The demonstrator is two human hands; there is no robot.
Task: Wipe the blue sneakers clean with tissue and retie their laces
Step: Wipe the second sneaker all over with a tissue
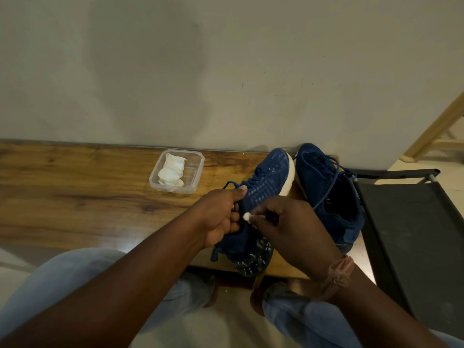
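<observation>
Wiping is under way: left hand (221, 217) grips the near blue mesh sneaker (261, 194), right hand (283, 222) pinches white tissue (247, 217). Second blue sneaker (326, 192) at two o'clock has loose laces.

Left hand (221, 217) grips; right hand (288, 222) pinches (fingers curled).

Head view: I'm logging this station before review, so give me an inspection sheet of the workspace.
Surface: wooden bench, glossy.
Job's things: near sneaker on its side; far sneaker upright, laces loose; tissue.
Clutter: tub holding spare tissues.
Hands: left hand grips near sneaker; right hand pinches tissue against it.
Cables: nothing seen.
Surroundings: wall, black chair.
</observation>
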